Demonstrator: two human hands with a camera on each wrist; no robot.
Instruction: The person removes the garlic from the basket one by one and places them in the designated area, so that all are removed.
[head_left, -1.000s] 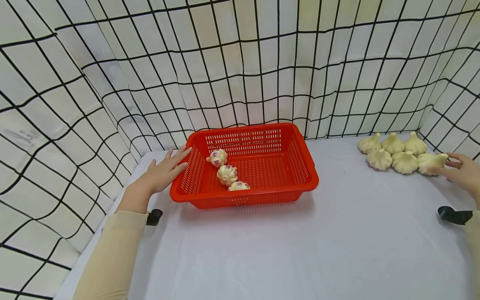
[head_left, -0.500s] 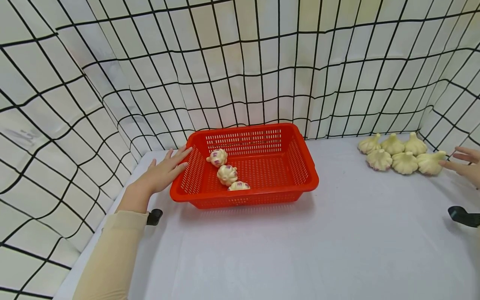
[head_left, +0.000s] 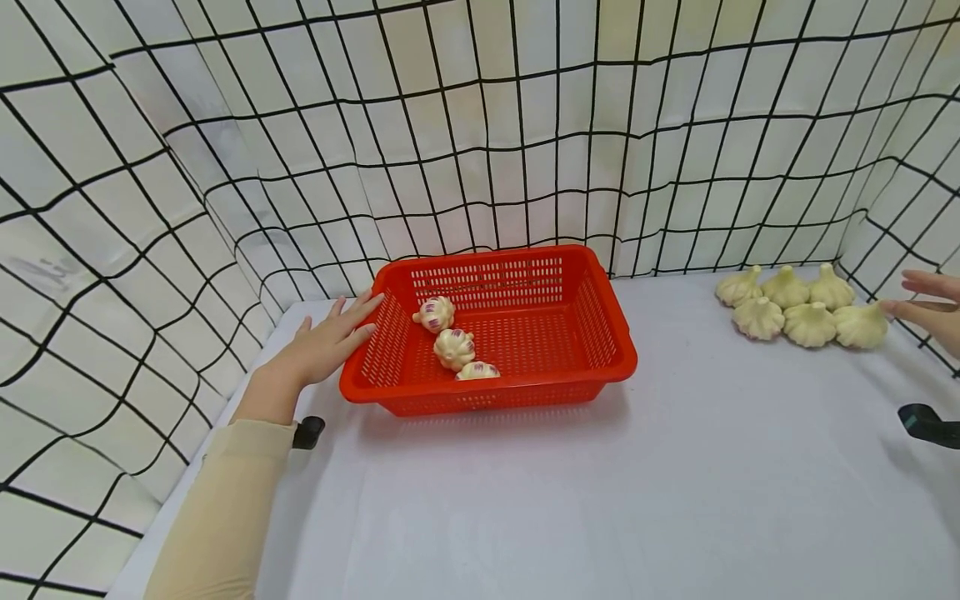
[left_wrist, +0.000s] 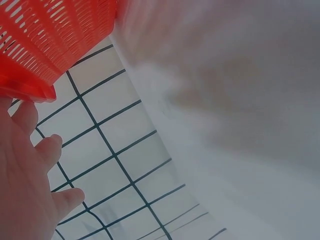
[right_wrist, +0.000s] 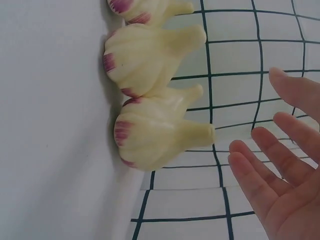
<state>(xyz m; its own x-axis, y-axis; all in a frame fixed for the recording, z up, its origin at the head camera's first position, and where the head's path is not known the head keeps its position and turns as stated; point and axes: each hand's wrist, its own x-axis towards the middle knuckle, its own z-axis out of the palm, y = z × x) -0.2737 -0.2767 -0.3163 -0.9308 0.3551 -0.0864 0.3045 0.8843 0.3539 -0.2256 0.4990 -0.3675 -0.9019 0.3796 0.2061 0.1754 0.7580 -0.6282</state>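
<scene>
Left arm (head_left: 221, 508), beige-sleeved, reaches from near left toward the far side. My left hand (head_left: 324, 346) lies back upward, fingers extended, spread. My right hand (head_left: 933, 310), at right, partly cut off by view edge; fingers loose, slightly bent.

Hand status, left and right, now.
Left hand: open, touching the red basket.
Right hand: open, holding nothing, near the garlic bulbs.

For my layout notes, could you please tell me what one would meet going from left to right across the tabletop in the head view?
Left hand → red basket → six garlic bulbs in a cluster → right hand.
</scene>
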